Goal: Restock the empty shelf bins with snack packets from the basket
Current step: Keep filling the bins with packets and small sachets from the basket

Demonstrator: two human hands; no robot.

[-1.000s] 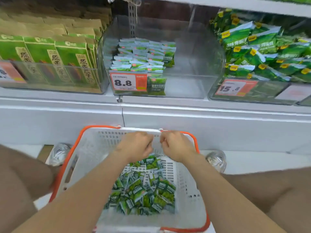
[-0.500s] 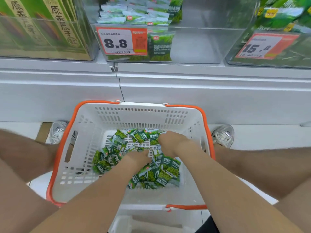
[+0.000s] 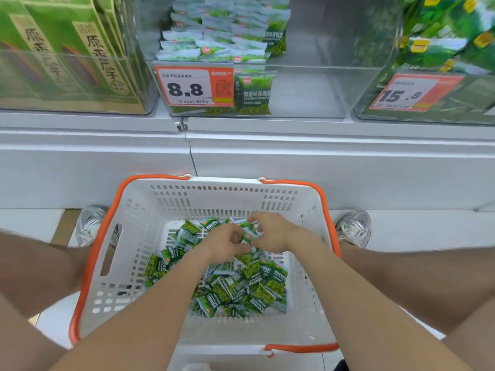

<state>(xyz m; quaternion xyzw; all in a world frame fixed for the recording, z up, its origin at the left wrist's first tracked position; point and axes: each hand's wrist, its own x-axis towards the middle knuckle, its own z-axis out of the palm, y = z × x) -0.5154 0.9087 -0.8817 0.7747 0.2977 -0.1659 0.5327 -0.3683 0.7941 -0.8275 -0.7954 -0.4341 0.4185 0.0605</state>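
A white basket (image 3: 139,236) with an orange rim sits on the floor between my knees. Several small green snack packets (image 3: 241,287) lie loose in its bottom. My left hand (image 3: 223,246) and my right hand (image 3: 273,234) are both down inside the basket, close together, fingers curled around a small bunch of packets (image 3: 250,232) between them. Above, a clear shelf bin (image 3: 308,84) with an 8.8 price tag (image 3: 194,85) holds stacked packets (image 3: 222,36) in its left half; its right half is bare.
A bin of tall green-and-tan boxes (image 3: 67,54) stands at the left, and a bin of larger green bags (image 3: 442,41) with a 15.8 tag at the right. The white shelf ledge (image 3: 267,156) runs above the basket. My shoes (image 3: 353,227) flank the basket.
My hands dropped from the basket's far rim into the basket and drew together over the packets. My head tilted down and came closer to the shelf.
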